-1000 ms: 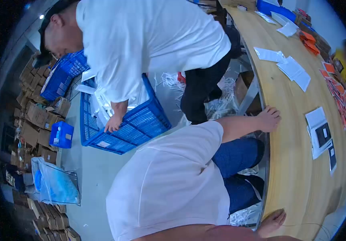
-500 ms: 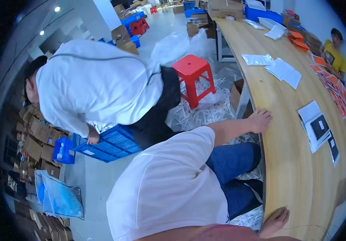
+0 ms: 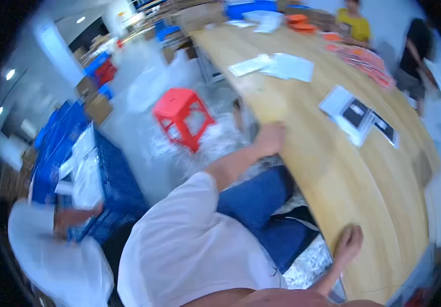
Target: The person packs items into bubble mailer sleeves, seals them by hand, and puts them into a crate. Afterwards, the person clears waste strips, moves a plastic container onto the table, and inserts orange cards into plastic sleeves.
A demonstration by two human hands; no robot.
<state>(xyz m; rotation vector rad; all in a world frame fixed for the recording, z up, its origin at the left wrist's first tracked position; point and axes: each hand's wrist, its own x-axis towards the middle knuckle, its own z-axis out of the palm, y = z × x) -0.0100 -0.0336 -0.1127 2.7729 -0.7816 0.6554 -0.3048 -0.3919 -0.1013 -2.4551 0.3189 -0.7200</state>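
My left hand [image 3: 271, 137] rests on the near edge of the wooden table [image 3: 307, 158], its fingers laid over the top and smeared by motion. Lower down, my right hand [image 3: 351, 240] lies on the tabletop by the same edge, fingers loosely curled, with nothing visible in it. Beyond my hands on the table are white packets with black panels [image 3: 356, 113] and several white sheets or packets [image 3: 282, 66].
Left of me a co-worker in a white top [image 3: 56, 250] handles a blue crate [image 3: 120, 174] holding white packets. A red stool [image 3: 182, 115] stands among white scraps on the floor. Orange-red packets [image 3: 363, 61] lie across the table near a person in yellow [image 3: 353, 25].
My view has swung, shifting the table and stool leftward. The co-worker and crate now appear turned, with the crate's contents showing. Both my hands stay at the table edge.
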